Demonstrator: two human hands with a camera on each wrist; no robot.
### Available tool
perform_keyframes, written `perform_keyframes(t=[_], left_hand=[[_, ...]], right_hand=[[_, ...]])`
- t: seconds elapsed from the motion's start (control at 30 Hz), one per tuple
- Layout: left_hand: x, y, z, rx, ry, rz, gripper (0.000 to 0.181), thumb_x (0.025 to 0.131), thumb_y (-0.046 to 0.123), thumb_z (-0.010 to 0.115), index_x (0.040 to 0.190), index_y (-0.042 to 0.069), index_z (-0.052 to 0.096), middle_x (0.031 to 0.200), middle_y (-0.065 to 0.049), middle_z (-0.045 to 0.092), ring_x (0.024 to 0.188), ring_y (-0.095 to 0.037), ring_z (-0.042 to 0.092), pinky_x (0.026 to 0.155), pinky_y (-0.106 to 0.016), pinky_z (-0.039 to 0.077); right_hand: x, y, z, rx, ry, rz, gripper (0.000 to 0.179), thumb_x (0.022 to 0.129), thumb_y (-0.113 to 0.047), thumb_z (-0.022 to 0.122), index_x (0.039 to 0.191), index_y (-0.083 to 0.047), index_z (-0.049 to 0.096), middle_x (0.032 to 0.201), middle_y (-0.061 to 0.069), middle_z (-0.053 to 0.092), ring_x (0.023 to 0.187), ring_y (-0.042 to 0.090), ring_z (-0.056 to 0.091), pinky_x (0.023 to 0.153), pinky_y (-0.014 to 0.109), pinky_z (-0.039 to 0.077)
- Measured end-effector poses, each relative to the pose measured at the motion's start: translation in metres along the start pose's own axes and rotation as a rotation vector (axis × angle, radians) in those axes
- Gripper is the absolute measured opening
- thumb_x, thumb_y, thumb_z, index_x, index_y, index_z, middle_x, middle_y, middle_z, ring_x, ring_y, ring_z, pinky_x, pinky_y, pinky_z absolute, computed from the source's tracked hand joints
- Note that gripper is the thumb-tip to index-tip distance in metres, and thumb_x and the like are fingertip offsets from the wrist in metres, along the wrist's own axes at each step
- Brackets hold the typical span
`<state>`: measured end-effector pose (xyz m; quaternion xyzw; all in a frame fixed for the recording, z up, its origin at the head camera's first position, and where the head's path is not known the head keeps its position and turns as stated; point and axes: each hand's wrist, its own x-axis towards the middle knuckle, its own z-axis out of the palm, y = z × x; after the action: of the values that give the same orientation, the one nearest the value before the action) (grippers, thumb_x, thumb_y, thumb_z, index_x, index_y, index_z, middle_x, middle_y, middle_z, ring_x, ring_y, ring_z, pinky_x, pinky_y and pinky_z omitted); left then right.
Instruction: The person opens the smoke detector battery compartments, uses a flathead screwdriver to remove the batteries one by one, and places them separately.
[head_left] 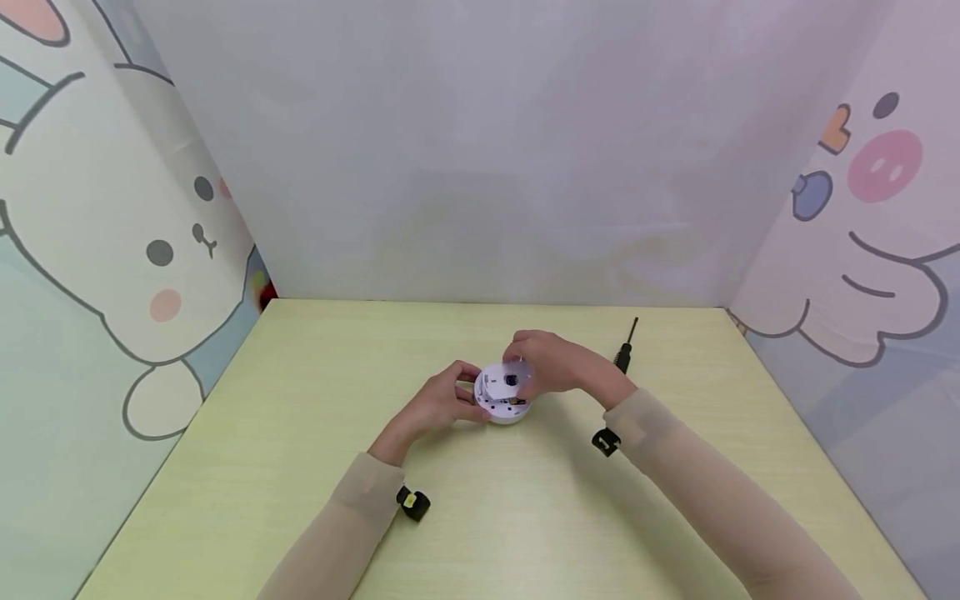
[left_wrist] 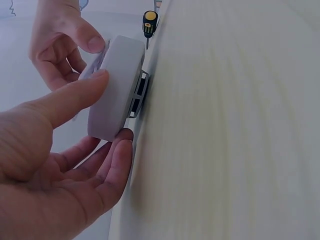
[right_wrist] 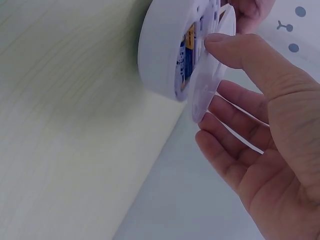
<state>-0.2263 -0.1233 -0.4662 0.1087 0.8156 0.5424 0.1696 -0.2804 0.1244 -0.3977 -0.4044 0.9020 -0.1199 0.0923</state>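
Observation:
My left hand (head_left: pixel 438 400) grips the side of a round white battery-powered device (head_left: pixel 507 418), thumb on one side and fingers under its edge. In the left wrist view the device (left_wrist: pixel 117 85) is tilted, with a small black-and-grey bracket (left_wrist: pixel 139 95) on its underside, close over the table. Over its open face my right hand (head_left: pixel 551 360) pinches a thin white cover (head_left: pixel 497 382) between thumb and fingers. The cover (right_wrist: pixel 207 82) stands at an angle in the right wrist view. Blue-and-yellow batteries (right_wrist: pixel 187 55) show in the gap behind it.
A black screwdriver (head_left: pixel 623 357) with a yellow end lies on the pale wooden table (head_left: pixel 315 383), right of my right hand and partly behind the forearm. White cloth (head_left: pixel 480 167) hangs behind the table, and cartoon-printed cloth (head_left: pixel 82 250) hangs at both sides.

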Motion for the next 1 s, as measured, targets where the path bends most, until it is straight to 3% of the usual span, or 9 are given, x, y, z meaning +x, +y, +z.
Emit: perform_keyframes(t=[0.17,0.37,0.57,1.0], left_hand=[[0.000,-0.001,-0.001,0.010,0.016,-0.014,0.068,0.085,0.015,0.092,0.142,0.014,0.055,0.140,-0.007,0.064,0.110,-0.019,0.070,0.097,-0.042,0.056],[0.000,-0.003,-0.001,0.024,0.032,-0.023,0.069,0.084,0.015,0.093,0.142,0.014,0.055,0.139,-0.006,0.064,0.110,-0.018,0.069,0.098,-0.042,0.056],[-0.002,-0.002,-0.001,0.027,0.034,-0.022,0.070,0.084,0.015,0.093,0.142,0.014,0.055,0.139,-0.006,0.064,0.110,-0.018,0.069,0.099,-0.043,0.055],[0.000,0.001,0.001,0.018,0.011,-0.017,0.070,0.084,0.014,0.092,0.143,0.012,0.054,0.144,-0.008,0.061,0.111,-0.019,0.069,0.099,-0.043,0.056]], right_hand=[[-0.008,0.010,-0.016,0.016,0.059,0.024,0.051,0.082,-0.020,0.091,0.126,-0.003,0.072,0.119,0.007,0.067,0.102,0.021,0.063,0.091,0.038,0.057],[-0.020,0.028,-0.030,0.011,0.151,0.109,0.051,0.082,-0.022,0.091,0.124,0.000,0.072,0.112,0.011,0.068,0.095,0.024,0.061,0.084,0.041,0.055],[-0.025,0.049,-0.030,0.033,0.215,0.222,0.052,0.082,-0.024,0.090,0.122,0.004,0.072,0.113,0.014,0.070,0.101,0.029,0.065,0.088,0.045,0.057],[-0.025,0.081,-0.019,0.027,0.260,0.395,0.053,0.083,-0.023,0.086,0.117,0.014,0.070,0.114,0.028,0.071,0.099,0.037,0.065,0.088,0.050,0.055]])
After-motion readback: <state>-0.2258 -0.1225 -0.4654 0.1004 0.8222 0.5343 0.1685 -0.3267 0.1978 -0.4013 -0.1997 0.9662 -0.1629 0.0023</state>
